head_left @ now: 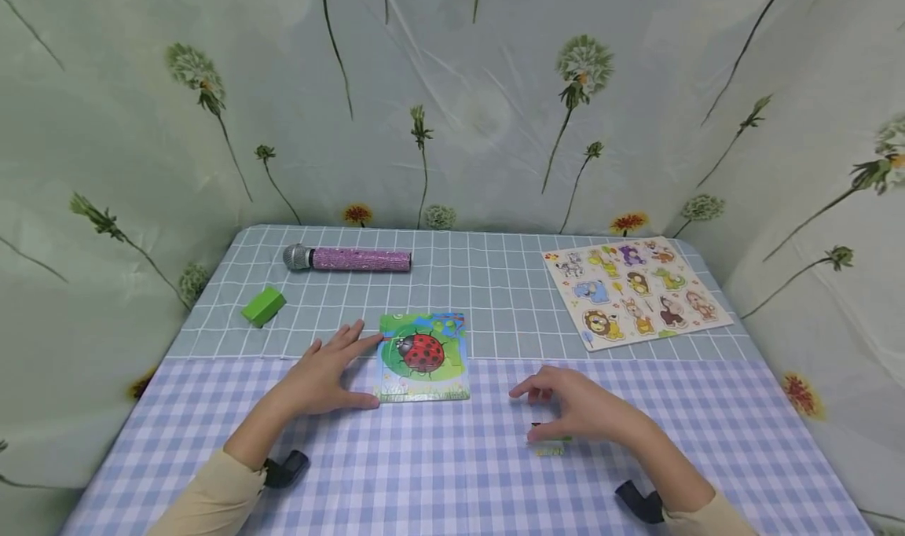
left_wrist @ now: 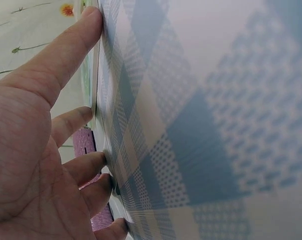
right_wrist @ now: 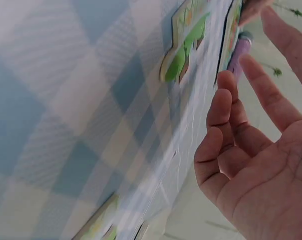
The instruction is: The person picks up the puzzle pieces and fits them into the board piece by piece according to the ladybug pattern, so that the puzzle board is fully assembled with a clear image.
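Note:
A square ladybug jigsaw puzzle [head_left: 423, 357] lies flat on the checked cloth, its left side next to my left hand [head_left: 321, 375]. That hand is spread, with the thumb and index fingertip at the puzzle's left edge; in the left wrist view the thumb [left_wrist: 55, 65] reaches along that edge. To the right, my right hand [head_left: 583, 406] hovers above the cloth with loosely bent fingers, nothing between them. Partly hidden beneath its thumb is a loose green puzzle piece [head_left: 550, 449], seen more fully in the right wrist view as a flat knobbed piece [right_wrist: 183, 45].
A pink glitter microphone [head_left: 360, 259] lies at the back left, with a green block [head_left: 264, 307] nearer. An animal puzzle board [head_left: 632, 292] lies at the back right. Another pale-edged piece [right_wrist: 101, 220] shows low in the right wrist view.

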Tool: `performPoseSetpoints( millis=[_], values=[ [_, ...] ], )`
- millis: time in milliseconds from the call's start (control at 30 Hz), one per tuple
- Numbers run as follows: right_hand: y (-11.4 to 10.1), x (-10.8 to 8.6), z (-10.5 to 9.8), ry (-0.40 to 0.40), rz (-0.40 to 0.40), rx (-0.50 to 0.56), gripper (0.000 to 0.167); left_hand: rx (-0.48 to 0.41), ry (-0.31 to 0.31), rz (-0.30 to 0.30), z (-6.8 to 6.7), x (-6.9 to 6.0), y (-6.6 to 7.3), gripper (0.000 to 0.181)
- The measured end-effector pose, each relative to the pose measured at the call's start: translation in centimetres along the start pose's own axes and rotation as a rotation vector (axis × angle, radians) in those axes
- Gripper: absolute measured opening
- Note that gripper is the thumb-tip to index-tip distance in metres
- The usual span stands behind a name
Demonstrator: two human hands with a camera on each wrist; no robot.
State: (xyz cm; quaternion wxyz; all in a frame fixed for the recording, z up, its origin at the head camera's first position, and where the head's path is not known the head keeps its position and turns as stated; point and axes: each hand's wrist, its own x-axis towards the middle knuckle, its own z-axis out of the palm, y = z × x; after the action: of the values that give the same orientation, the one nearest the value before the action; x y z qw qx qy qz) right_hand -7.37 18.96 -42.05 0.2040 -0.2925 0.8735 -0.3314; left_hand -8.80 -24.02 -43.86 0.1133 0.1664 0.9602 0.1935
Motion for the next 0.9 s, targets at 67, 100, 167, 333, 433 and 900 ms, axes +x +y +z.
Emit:
performPoseSetpoints(
  millis=[67, 100, 167, 333, 433, 900],
  values=[
    [0.2, -0.6, -0.1, 0.007, -0.003, 0.012, 0.053, 0.0, 0.001, -0.003, 0.0, 0.0, -0.1, 0.104],
    [0.3, -0.9, -0.1, 0.009, -0.001, 0.013, 0.053, 0.0, 0.001, -0.003, 0.1, 0.0, -0.1, 0.104],
    [0.5, -1.4, -0.1, 0.013, 0.006, 0.017, 0.055, 0.001, 0.001, -0.003, 0.1, 0.0, -0.1, 0.104],
    [1.1, -2.6, 0.1, 0.014, 0.027, 0.014, 0.056, -0.006, 0.0, -0.003, 0.1, 0.0, -0.1, 0.104],
    [1.5, -3.1, 0.4, 0.017, 0.029, 0.019, 0.057, -0.008, 0.003, -0.003, 0.1, -0.1, -0.1, 0.104],
    [1.4, -3.6, 1.7, 0.044, 0.005, 0.032, 0.05, -0.004, 0.004, -0.006, 0.2, 0.0, -0.2, 0.104]
  ],
)
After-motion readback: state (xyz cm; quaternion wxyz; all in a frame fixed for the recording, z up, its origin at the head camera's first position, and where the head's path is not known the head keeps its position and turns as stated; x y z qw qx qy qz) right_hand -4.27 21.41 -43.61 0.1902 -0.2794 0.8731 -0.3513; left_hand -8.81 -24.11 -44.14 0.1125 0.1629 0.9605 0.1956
